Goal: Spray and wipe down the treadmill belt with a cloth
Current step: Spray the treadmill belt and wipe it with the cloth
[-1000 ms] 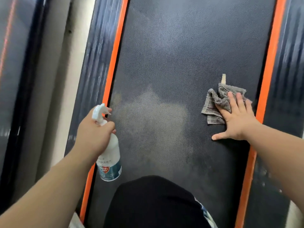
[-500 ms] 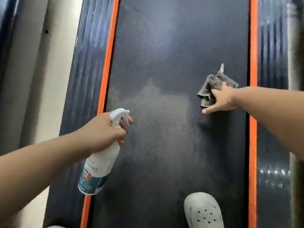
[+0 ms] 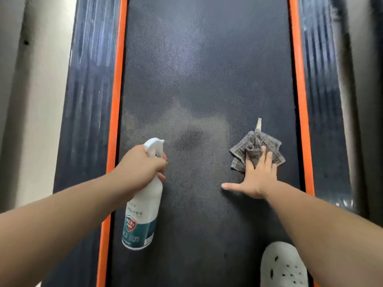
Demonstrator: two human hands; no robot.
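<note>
- Treadmill belt (image 3: 207,79): dark, fine-textured, running lengthwise between two orange edge strips (image 3: 117,100), with a pale misted patch across its middle.
- Spray bottle (image 3: 143,212): white with a teal label and white trigger head, tilted with the nozzle pointing away, gripped by the left hand (image 3: 141,164) over the belt's left edge.
- Cloth (image 3: 257,148): grey, checked, crumpled, with a pale tab at its far end; it lies on the belt's right side under the flat fingers of the right hand (image 3: 257,177).

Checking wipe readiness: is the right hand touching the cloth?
Touching. The head view shows the right hand flat, its fingers pressed directly onto the grey cloth on the belt.
</note>
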